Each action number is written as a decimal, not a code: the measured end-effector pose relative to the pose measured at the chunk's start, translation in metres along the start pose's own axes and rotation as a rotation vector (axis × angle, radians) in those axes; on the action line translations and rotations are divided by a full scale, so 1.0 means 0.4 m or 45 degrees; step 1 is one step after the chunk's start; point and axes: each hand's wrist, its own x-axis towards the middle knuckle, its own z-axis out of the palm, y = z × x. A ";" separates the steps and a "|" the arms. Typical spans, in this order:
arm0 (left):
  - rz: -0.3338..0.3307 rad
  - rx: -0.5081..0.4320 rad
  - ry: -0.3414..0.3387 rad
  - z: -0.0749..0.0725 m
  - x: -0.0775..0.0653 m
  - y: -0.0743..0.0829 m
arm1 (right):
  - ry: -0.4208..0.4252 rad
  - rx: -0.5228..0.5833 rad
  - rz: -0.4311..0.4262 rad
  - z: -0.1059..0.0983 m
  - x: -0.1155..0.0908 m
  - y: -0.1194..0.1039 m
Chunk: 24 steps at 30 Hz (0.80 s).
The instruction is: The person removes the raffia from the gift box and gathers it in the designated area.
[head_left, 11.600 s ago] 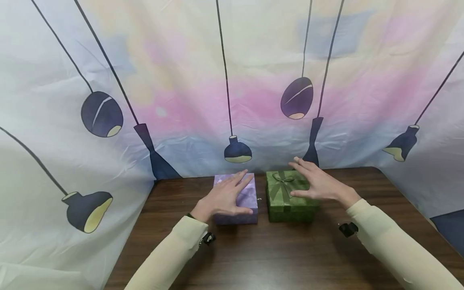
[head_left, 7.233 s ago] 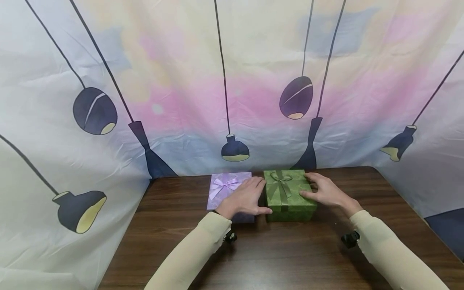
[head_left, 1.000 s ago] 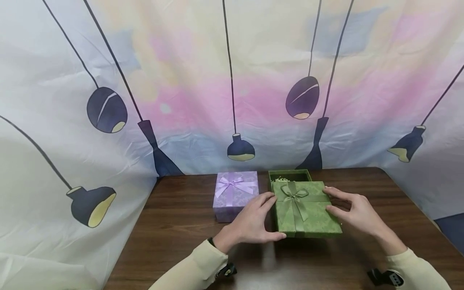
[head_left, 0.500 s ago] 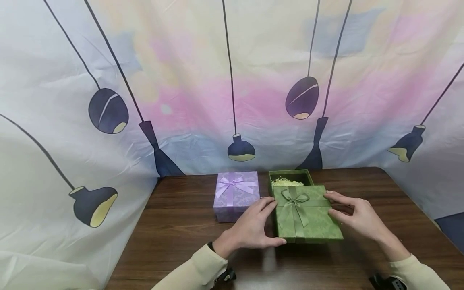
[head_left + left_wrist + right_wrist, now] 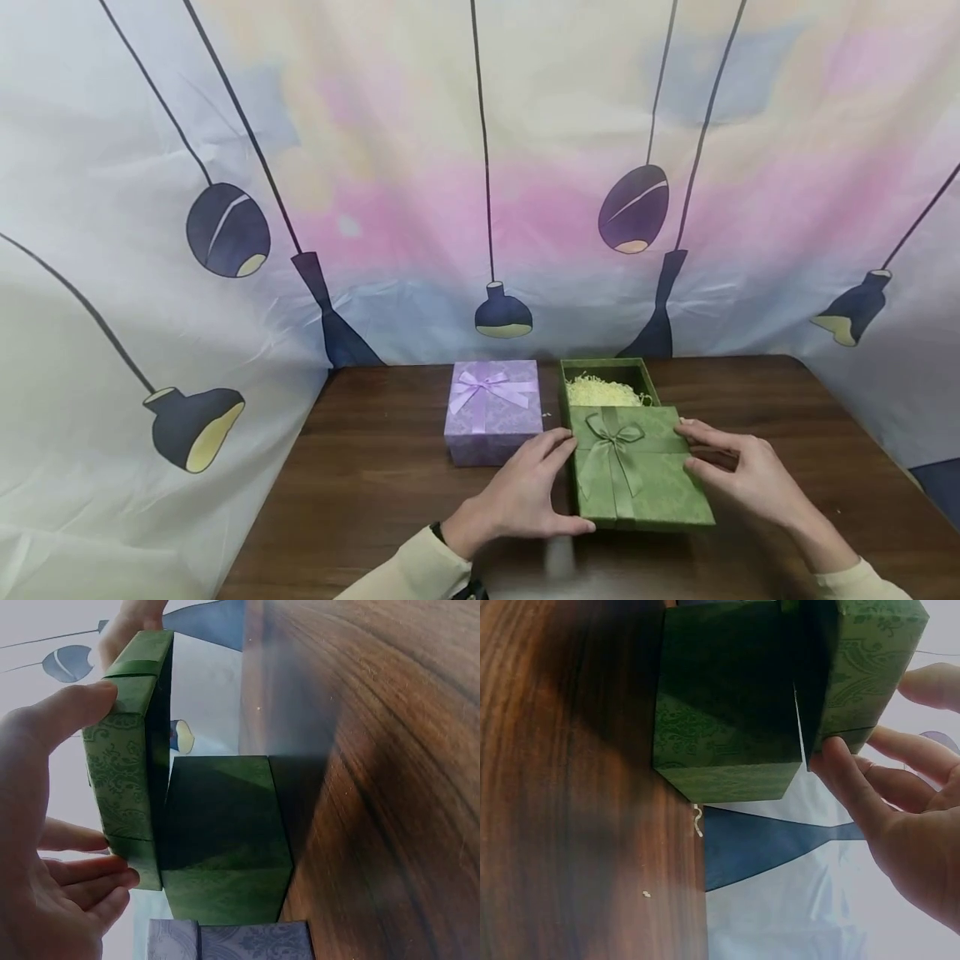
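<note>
Between my two hands is the green gift box lid [image 5: 637, 487], patterned and tied with a ribbon bow. My left hand [image 5: 513, 500] holds its left side, with the thumb at the near corner and the fingers along the edge. On the right side, my right hand [image 5: 753, 475] grips the lid's far part with thumb and fingers. Behind and partly under the lid stands the green box base [image 5: 567, 385], with pale shredded paper [image 5: 603, 392] inside. In the left wrist view, the lid tilts over the top of the box base [image 5: 225, 817].
A purple gift box [image 5: 498, 417] with a lilac bow stands just left of the green one on the dark wooden table [image 5: 375, 467]. A curtain [image 5: 420, 208] printed with lamps hangs behind. Pale paper scraps [image 5: 646, 894] lie on the table.
At first the lid sat on the green box with both hands apart from it. Now both hands hold the lid, drawn toward me, and more of the shredded paper shows.
</note>
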 end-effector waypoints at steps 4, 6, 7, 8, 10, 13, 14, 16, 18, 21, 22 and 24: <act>0.008 0.005 0.002 0.003 -0.010 0.012 | 0.009 0.009 0.009 0.005 -0.018 -0.002; 0.000 0.006 0.005 0.002 -0.012 0.015 | 0.008 0.012 0.020 0.003 -0.020 -0.003; -0.004 0.002 0.006 0.002 -0.013 0.017 | 0.004 0.013 0.025 0.002 -0.021 -0.004; -0.010 -0.002 0.005 0.002 -0.015 0.019 | -0.006 0.014 0.031 0.001 -0.022 -0.005; -0.014 -0.009 0.009 0.003 -0.020 0.024 | -0.018 0.023 0.039 -0.001 -0.023 -0.006; -0.006 -0.009 0.030 0.007 -0.030 0.032 | -0.031 0.036 0.036 -0.002 -0.029 -0.009; -0.001 -0.002 0.042 0.008 -0.033 0.034 | -0.029 0.039 0.032 -0.002 -0.031 -0.010; 0.011 0.013 0.066 0.009 -0.038 0.040 | -0.013 0.038 0.031 -0.001 -0.034 -0.012; 0.011 0.024 0.079 0.009 -0.043 0.044 | -0.014 0.038 0.028 0.001 -0.038 -0.014; 0.005 0.017 0.081 0.008 -0.050 0.048 | -0.020 0.035 0.035 0.002 -0.042 -0.014; 0.004 0.010 0.078 0.009 -0.052 0.048 | -0.024 0.031 0.035 0.002 -0.043 -0.014; 0.006 0.003 0.071 0.009 -0.052 0.050 | -0.024 0.026 0.037 -0.001 -0.046 -0.013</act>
